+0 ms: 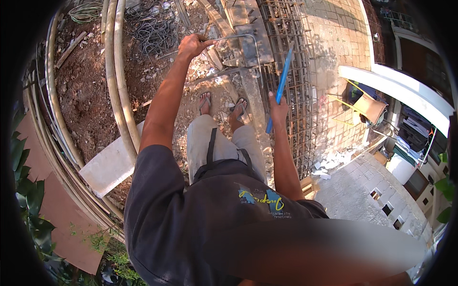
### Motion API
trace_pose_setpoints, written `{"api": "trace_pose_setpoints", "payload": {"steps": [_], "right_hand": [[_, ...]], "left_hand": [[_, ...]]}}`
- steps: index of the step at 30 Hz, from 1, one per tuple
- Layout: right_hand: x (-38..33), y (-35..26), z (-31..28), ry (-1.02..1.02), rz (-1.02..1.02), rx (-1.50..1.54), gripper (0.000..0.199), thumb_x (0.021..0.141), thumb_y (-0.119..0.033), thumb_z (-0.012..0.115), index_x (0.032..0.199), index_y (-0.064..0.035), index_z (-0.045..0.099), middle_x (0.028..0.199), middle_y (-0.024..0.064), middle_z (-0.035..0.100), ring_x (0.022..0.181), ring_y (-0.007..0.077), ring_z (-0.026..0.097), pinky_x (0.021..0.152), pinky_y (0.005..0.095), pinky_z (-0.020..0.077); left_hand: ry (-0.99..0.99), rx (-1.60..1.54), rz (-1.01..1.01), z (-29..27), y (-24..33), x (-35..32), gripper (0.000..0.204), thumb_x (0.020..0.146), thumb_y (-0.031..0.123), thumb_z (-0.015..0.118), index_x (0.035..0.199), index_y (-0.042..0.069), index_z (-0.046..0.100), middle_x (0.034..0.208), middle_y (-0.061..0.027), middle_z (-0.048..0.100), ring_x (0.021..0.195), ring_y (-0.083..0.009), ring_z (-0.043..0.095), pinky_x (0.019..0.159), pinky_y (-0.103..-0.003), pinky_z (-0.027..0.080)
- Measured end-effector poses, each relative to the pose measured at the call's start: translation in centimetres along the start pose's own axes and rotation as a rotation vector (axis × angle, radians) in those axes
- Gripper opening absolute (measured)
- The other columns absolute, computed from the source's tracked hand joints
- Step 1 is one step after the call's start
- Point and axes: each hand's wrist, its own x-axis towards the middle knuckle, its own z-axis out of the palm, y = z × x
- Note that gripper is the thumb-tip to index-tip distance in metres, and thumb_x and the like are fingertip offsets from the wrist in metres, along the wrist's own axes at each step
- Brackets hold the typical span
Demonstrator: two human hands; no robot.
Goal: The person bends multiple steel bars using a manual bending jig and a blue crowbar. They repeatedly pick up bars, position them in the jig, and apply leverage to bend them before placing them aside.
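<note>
My left hand (192,45) reaches forward with its thumb and fingers pinched on one end of a thin bent steel rod (258,49). The rod runs right from my fingers, curves at a corner and comes back toward me. Under its bend lies a dark plate (247,46) with short pegs, fixed on timber. My right hand (278,107) is closed round a long blue bar (285,76), held tilted with its narrow brownish tip pointing away from me. That bar passes over the rusty rebar cage (291,138) to the right of the plate.
Dark coiled wire (151,32) lies on the rubble ahead. Long bamboo poles (112,71) curve along my left, beside a pale board (109,167). Brick paving (331,52) and a yellow-framed barrow (367,107) are on the right. My sandalled feet stand on loose ground.
</note>
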Motion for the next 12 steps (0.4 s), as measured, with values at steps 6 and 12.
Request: {"api": "trace_pose_setpoints", "payload": {"steps": [6, 12], "right_hand": [[1.2, 2.3, -11.0, -0.133, 0.088, -0.182, 0.046, 0.093, -0.050, 0.079, 0.087, -0.0048, 0.074, 0.066, -0.0034, 0.052, 0.063, 0.0081, 0.047, 0.057, 0.0300, 0.0355], [10.0, 4.3, -16.4, -0.453, 0.091, -0.406, 0.057, 0.091, -0.063, 0.075, 0.084, -0.0064, 0.076, 0.061, -0.0016, 0.052, 0.062, 0.0091, 0.049, 0.058, 0.0339, 0.0394]], "left_hand": [[0.018, 0.048, -0.033, -0.2, -0.2, 0.3, 0.077, 0.072, 0.079, 0.080, 0.105, 0.009, 0.083, 0.094, -0.0092, 0.081, 0.095, -0.0276, 0.077, 0.090, -0.044, 0.059], [0.032, 0.078, -0.120, -0.1, -0.7, 0.4, 0.080, 0.070, 0.080, 0.081, 0.114, 0.013, 0.082, 0.100, -0.0107, 0.081, 0.097, -0.0256, 0.076, 0.090, -0.043, 0.060]]}}
